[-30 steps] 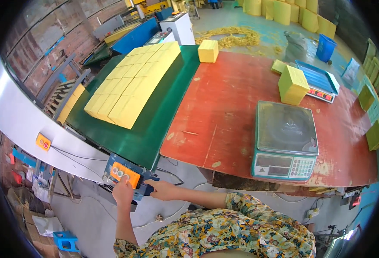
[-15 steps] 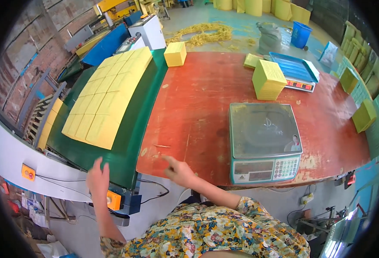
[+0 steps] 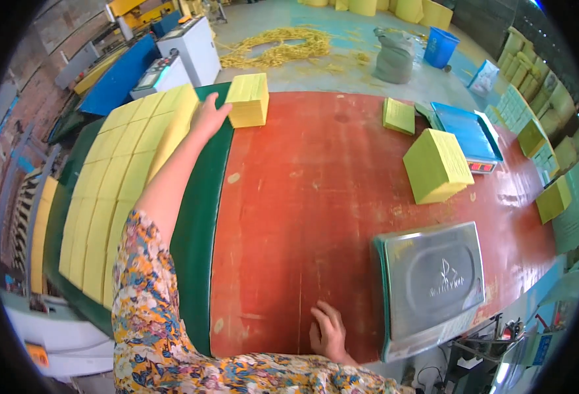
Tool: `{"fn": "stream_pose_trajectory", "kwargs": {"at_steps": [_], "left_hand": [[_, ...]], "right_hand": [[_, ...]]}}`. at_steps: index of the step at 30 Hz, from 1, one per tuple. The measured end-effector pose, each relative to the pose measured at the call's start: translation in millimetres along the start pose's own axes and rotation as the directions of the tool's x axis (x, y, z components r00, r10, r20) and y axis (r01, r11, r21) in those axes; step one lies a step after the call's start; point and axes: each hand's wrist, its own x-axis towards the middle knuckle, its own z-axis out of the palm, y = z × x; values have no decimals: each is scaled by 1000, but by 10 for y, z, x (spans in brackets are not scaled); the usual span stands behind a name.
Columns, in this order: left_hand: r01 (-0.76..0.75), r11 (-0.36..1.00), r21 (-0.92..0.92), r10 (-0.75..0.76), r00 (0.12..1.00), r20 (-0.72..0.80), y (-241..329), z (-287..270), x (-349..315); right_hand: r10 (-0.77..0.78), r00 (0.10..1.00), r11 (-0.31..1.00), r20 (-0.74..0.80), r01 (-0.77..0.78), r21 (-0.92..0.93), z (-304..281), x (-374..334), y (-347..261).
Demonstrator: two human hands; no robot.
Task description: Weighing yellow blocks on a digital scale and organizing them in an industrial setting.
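My left hand point(image 3: 208, 118) reaches over the green belt point(image 3: 196, 262) to its far end. Its fingers are spread and nothing is in them. The thumb is close to the left side of a stack of yellow paper point(image 3: 247, 100) at the table's far left corner; whether it touches, I cannot tell. Left of that arm, rows of yellow paper stacks point(image 3: 115, 157) lie close together on the belt, partly hidden by the arm and sleeve. Low over the red table point(image 3: 289, 217), my right hand point(image 3: 329, 333) is empty with loosely bent fingers apart, left of a digital scale point(image 3: 434, 282).
Further right stand a tall yellow paper stack point(image 3: 436, 167), a low one point(image 3: 398, 116) and a second scale with a blue tray point(image 3: 467, 131). Grey-white machine cabinets point(image 3: 189, 52) rise beyond the belt. Yellow scraps point(image 3: 276, 46), a sack point(image 3: 394, 56) and a blue bin point(image 3: 441, 47) are on the floor.
I have leaned forward. My left hand has gone from the belt's near end to its far end, beside the single stack. My right hand has shifted right, toward the near scale.
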Motion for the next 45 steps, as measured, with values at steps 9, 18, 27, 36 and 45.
{"fn": "stream_pose_trajectory", "kwargs": {"at_steps": [9, 18, 27, 36, 45], "left_hand": [[-159, 890, 427, 144, 987, 66, -327, 1453, 2005], [-499, 783, 371, 383, 857, 343, -328, 1504, 1303], [-448, 886, 120, 397, 865, 306, 676, 630, -1730], [-553, 833, -6, 510, 764, 395, 1477, -109, -4495], [-530, 848, -15, 476, 748, 463, 1950, -406, -5378]], "right_hand": [[462, 884, 834, -71, -405, 375, 262, 24, -240], [123, 985, 983, 117, -105, -150, 58, -27, -59], [-42, 997, 989, -68, 51, 138, 36, 10, 6], [113, 929, 566, 351, -351, 746, -357, -1190, 177], [199, 617, -237, 761, -723, 648, -424, -1663, 646]]}}
